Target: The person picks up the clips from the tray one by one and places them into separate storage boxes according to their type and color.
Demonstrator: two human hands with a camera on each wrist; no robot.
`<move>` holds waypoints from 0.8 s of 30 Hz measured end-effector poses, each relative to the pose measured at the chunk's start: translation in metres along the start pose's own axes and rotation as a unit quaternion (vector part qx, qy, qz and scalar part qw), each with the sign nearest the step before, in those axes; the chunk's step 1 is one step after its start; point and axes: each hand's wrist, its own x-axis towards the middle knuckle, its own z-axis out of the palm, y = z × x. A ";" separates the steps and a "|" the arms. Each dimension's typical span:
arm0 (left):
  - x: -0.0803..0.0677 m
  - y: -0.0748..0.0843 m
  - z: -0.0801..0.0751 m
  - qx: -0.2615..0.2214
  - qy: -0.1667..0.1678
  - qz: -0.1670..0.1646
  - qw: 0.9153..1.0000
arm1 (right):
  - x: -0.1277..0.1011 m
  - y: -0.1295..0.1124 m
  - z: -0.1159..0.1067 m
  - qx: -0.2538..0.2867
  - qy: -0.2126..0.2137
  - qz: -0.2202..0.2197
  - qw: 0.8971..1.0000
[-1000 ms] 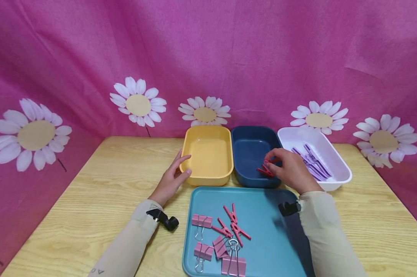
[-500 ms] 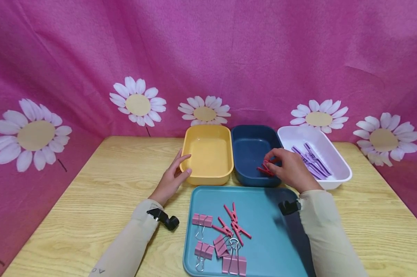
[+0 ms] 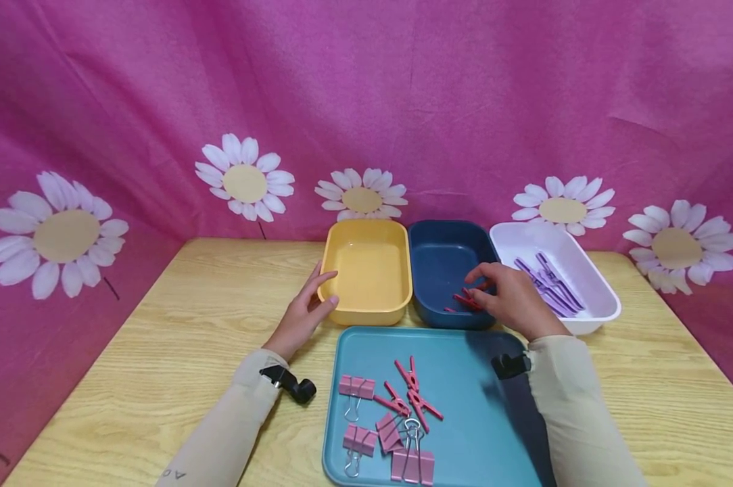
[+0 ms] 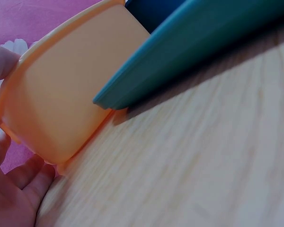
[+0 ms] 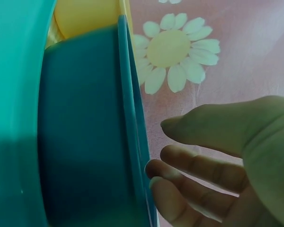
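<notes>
My right hand (image 3: 509, 297) hovers over the near right part of the navy bin (image 3: 442, 237). In the right wrist view its thumb (image 5: 199, 125) and fingers stand apart with nothing between them. Below the fingertips, red clothespins (image 3: 466, 299) lie in the navy bin, partly hidden by the hand. My left hand (image 3: 299, 321) rests against the left side of the yellow bin (image 3: 366, 270), index finger and thumb spread at its rim. The left wrist view has fingers (image 4: 38, 182) along the yellow bin's outer wall, loosely extended.
In front of the bins, a teal tray (image 3: 476, 433) holds three pink-red clothespins (image 3: 412, 379) and several pink binder clips (image 3: 359, 439). To the right, a white bin (image 3: 598, 304) contains purple clothespins (image 3: 549, 284). A pink flowered cloth (image 3: 439, 122) hangs behind the wooden table (image 3: 220, 304).
The right thumb and fingers have let go of a red clothespin, which has dropped into the navy bin. The left hand stays at the yellow bin.
</notes>
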 end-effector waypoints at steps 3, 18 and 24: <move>0.000 -0.002 0.000 -0.003 0.001 0.008 1.000 | -0.001 -0.002 -0.001 0.000 -0.002 -0.003 1.000; 0.000 0.001 -0.002 0.000 -0.002 0.014 1.000 | -0.012 -0.030 -0.011 -0.024 0.004 -0.046 0.999; -0.001 0.001 -0.002 0.000 -0.004 0.013 1.000 | -0.017 -0.041 -0.006 -0.028 -0.009 -0.060 0.998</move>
